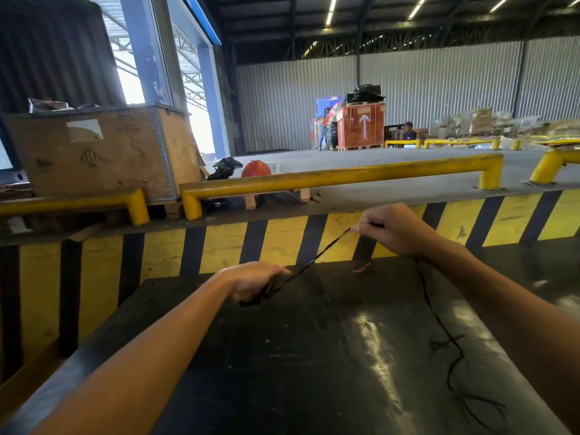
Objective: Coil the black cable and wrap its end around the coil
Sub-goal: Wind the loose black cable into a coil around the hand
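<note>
A thin black cable [317, 255] runs taut between my two hands above a dark table [314, 356]. My left hand [254, 279] is closed around a small bunch of cable loops that pokes out below the fist. My right hand [392, 229] pinches the cable higher up and to the right. From the right hand the loose remainder of the cable hangs down along my forearm and lies in tangled curves on the table at the right.
Behind the table stands a yellow-and-black striped wall [282, 243] topped by yellow guard rails [339, 175]. A large cardboard crate [100, 149] stands at the left. A small red wire scrap [361, 267] lies on the table. A person sits far back near a red crate [361, 127].
</note>
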`<state>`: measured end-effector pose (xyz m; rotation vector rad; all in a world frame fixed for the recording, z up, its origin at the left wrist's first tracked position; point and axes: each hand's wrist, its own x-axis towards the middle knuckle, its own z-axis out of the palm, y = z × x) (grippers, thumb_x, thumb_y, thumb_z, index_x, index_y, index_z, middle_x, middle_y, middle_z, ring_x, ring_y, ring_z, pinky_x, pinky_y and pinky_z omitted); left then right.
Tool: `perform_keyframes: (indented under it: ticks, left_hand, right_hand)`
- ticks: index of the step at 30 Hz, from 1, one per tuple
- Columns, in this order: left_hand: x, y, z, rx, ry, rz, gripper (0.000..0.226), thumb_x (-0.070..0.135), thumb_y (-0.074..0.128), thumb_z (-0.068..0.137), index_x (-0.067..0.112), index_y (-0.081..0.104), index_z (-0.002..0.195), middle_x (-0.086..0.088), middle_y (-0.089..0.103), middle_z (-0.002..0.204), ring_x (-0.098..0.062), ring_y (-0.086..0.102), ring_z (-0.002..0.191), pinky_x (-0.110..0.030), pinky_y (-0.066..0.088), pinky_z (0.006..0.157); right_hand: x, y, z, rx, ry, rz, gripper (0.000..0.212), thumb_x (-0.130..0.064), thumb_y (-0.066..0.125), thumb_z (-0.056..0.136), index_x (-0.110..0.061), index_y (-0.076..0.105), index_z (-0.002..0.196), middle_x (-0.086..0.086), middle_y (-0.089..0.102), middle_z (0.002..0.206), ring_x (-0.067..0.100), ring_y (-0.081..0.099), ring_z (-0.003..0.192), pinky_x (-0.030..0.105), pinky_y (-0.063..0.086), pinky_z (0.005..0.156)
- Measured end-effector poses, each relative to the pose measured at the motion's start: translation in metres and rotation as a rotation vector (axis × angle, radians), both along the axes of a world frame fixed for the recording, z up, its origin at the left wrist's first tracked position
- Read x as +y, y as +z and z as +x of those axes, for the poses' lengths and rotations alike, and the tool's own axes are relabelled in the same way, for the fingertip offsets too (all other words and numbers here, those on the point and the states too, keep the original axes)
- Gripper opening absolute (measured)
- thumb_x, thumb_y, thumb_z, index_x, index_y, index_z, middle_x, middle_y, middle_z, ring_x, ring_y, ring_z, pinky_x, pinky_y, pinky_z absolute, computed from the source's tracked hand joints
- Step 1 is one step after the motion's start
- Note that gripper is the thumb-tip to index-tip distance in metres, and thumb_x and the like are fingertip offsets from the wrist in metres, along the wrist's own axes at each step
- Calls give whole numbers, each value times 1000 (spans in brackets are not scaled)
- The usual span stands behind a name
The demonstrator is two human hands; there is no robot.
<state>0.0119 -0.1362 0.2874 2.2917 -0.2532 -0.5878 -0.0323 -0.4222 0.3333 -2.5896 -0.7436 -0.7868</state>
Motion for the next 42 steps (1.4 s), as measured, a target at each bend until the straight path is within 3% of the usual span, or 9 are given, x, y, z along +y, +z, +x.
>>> perform_keyframes:
  ticks: [5,8,10,15,19,25,34,38,42]
  left_hand:
    - [-28,20,-28,393,-487,-316,45,58,23,94,46,45,132,-4,48,138,-32,49,124,-55,44,94]
    - [-35,34,-36,486,-648,-605,51,55,30,93,40,36,141,-8,55,136,-34,49,126,-56,45,97]
    - [-41,41,-40,453,-615,-817,53,54,31,93,37,34,143,-10,54,137,-37,46,129,-61,40,99]
    - [-49,45,-27,115,-147,-1215,46,53,24,97,39,40,138,-12,24,156,-37,27,139,-67,25,102]
    - [-22,27,-7,-227,57,-813,45,53,23,97,42,38,138,-9,25,155,-33,27,138,-61,22,106]
    - [-10,-3,-3,-257,-232,269,53,66,24,90,42,46,131,-6,53,130,-18,51,113,-41,35,100]
    - [-58,36,-53,374,-659,-711,49,57,30,92,45,38,139,-1,50,141,-32,51,125,-51,50,93]
    - [-71,73,-51,140,-393,-1230,50,51,26,97,35,34,143,-10,41,146,-33,50,123,-64,35,101]
    - [-67,79,-27,-346,-91,-1068,47,48,20,100,36,32,143,-5,28,154,-21,38,131,-55,26,106]
  right_hand:
    - [0,-9,21,-68,-151,368,23,-29,53,93,-18,60,74,-7,52,57,10,50,53,24,35,52]
    - [14,-42,17,246,-151,154,21,-25,47,95,-16,63,84,7,66,78,21,65,76,32,51,67]
    - [37,-71,3,470,-25,-14,23,-23,44,97,-18,66,96,10,68,99,21,66,94,38,53,85]
    - [68,-101,-35,594,180,-108,24,-38,39,97,-38,46,74,-9,51,66,2,50,54,23,41,59]
    - [41,-78,-36,569,154,-199,20,-34,41,97,-31,50,80,-9,52,68,4,51,59,21,43,62]
    - [-5,-16,-19,263,11,-239,26,-32,50,93,-13,64,82,-2,59,69,8,55,60,16,41,59]
    - [6,-41,4,159,-105,69,30,-26,42,98,-7,63,88,8,66,73,21,64,65,35,54,64]
    - [37,-65,-8,285,6,-20,28,-34,35,99,-25,47,75,-4,54,63,5,51,54,23,40,56]
    - [43,-59,-8,292,54,-58,26,-34,35,99,-27,45,76,-9,47,60,1,44,48,16,32,51]
